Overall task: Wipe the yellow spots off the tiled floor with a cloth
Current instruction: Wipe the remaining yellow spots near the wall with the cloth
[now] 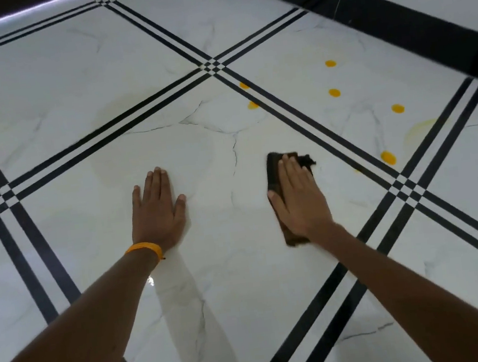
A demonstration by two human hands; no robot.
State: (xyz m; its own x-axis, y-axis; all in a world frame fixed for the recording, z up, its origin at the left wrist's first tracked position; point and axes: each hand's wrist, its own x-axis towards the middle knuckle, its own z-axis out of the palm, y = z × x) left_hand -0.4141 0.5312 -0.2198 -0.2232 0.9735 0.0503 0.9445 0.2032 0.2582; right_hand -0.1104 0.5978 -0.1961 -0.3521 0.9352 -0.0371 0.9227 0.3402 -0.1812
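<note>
A dark brown cloth (275,170) lies flat on the white marble-look tile floor (212,273). My right hand (296,201) presses down on it, palm flat and fingers spread. To the left, my left hand (157,211) rests flat on the bare tile and holds nothing; an orange band is on its wrist. Several yellow spots sit to the right and beyond the cloth: one nearest (388,157), others further off (398,108), (334,92), (330,63), (253,104). A pale yellow smear (419,127) marks the tile near the right.
Black triple-stripe bands (212,66) cross the floor and divide the tiles. A black skirting (391,14) runs along the wall at the upper right. A faint damp ring (110,112) shows on the tile beyond my left hand.
</note>
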